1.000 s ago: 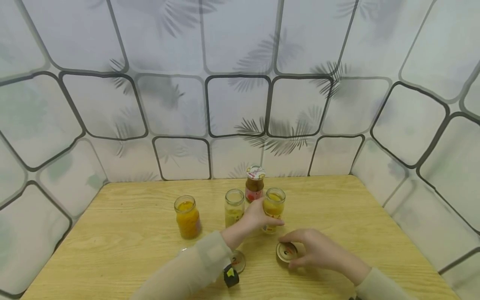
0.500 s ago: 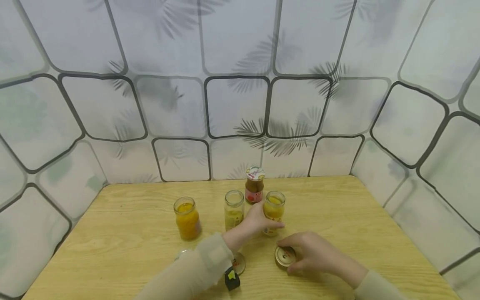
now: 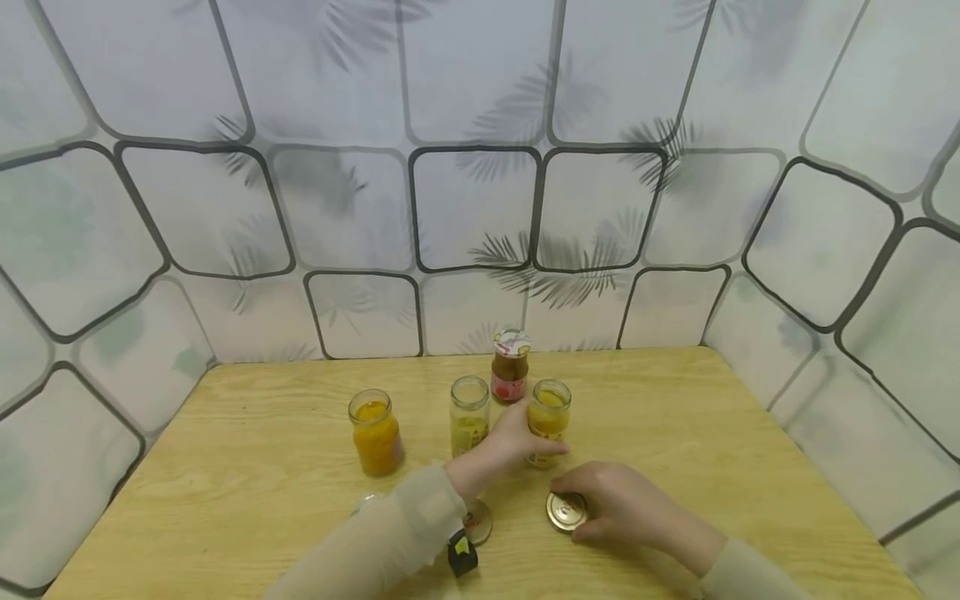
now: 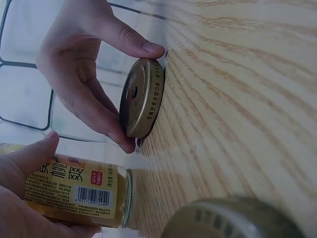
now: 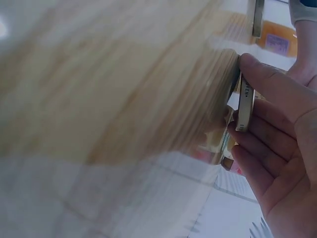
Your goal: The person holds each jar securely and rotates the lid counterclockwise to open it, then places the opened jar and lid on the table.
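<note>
My left hand (image 3: 504, 442) grips an open glass jar (image 3: 549, 414) of yellow contents, which stands on the table. In the left wrist view the printed label of that jar (image 4: 81, 191) shows a barcode. To the right and nearer, my right hand (image 3: 622, 504) pinches a gold jar lid (image 3: 566, 512) by its rim between thumb and fingers. The lid (image 5: 245, 105) is at the tabletop, top side up; I cannot tell whether it rests fully on the wood. A second gold lid (image 3: 480, 523) lies partly behind my left forearm.
An open jar of orange contents (image 3: 377, 442) stands at the left. An open jar with pale yellow contents (image 3: 469, 407) is left of my left hand, and a lidded brown jar (image 3: 510, 375) stands behind. Something clear (image 3: 366, 502) shows beside the left sleeve. Patterned walls surround the wooden table (image 3: 247, 467).
My right hand has slid the lid slightly left across the tabletop, and its tilt has shifted a little. The left hand has stayed on the yellow jar.
</note>
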Tool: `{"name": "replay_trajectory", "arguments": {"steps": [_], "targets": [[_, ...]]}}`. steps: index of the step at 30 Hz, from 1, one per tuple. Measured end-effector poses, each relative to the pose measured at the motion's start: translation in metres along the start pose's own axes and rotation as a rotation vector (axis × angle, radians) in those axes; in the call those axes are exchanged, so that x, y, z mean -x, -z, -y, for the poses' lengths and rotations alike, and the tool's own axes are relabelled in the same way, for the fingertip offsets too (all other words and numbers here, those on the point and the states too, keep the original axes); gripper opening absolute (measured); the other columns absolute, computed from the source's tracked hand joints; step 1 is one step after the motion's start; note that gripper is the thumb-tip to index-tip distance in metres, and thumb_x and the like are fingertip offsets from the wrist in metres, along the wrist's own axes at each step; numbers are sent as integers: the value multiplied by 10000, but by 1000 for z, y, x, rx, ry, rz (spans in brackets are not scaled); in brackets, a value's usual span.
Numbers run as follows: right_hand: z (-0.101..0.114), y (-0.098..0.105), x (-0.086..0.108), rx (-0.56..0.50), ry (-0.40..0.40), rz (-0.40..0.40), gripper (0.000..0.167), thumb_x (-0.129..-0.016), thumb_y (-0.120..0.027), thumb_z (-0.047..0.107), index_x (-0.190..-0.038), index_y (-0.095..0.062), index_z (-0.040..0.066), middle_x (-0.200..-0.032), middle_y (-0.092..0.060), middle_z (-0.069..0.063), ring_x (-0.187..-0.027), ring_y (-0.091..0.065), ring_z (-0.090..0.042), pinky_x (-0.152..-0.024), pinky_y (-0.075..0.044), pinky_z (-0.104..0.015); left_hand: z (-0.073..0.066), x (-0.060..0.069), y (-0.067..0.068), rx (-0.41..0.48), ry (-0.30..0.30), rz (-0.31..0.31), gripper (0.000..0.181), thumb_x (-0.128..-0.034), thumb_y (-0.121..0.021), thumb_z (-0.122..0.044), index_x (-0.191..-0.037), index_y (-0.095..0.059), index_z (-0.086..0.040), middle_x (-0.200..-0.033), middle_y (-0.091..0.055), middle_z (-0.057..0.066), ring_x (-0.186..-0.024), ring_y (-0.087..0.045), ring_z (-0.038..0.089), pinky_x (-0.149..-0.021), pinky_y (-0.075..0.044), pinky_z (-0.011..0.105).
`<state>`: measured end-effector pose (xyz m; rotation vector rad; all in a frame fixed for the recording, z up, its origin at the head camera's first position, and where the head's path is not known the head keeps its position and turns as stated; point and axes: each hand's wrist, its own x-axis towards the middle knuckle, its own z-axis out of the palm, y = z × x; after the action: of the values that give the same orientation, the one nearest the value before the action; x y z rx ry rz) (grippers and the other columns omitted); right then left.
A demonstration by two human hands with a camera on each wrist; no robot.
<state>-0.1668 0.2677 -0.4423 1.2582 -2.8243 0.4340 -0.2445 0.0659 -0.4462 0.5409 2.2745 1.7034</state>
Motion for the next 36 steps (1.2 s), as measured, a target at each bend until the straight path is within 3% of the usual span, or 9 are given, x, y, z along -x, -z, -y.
{"name": "replay_trajectory", "arguments": {"steps": [10, 17, 27, 36], "targets": [[1, -2, -2, 6, -8, 21, 557, -705, -961, 221, -1218, -769, 114, -1180, -799, -17, -1077, -749, -178, -944, -621, -375, -3, 2, 0, 10, 41, 2, 616, -812, -922, -45, -1355, -632, -43, -1274, -732, 138, -1269, -655, 318, -1176, -475, 507], [-2, -1, 1, -22, 1, 36, 601, -690, -949, 190, -1249, -751, 97, -1204, -788, -20, -1091, -742, -170, -958, -618, -372, -4, 3, -1, 6, 39, -3, 596, -812, -923, -49, -1337, -640, -44, -1253, -735, 130, -1242, -659, 293, -1162, -487, 487], [-4, 3, 3, -21, 30, 24, 493, -801, -909, 194, -1261, -754, 111, -1216, -792, -27, -1116, -747, -191, -956, -623, -390, -2, 1, 2, 10, 44, 17, 600, -828, -913, -59, -1356, -628, -38, -1290, -723, 138, -1266, -646, 300, -1177, -470, 503], [-2, 2, 4, -11, 29, 21, 470, -815, -906, 207, -1252, -763, 106, -1213, -797, -30, -1119, -751, -197, -962, -622, -396, -5, 2, 1, -13, 44, 11, 646, -825, -919, -72, -1394, -615, -35, -1330, -711, 150, -1314, -624, 321, -1201, -448, 516]]}}
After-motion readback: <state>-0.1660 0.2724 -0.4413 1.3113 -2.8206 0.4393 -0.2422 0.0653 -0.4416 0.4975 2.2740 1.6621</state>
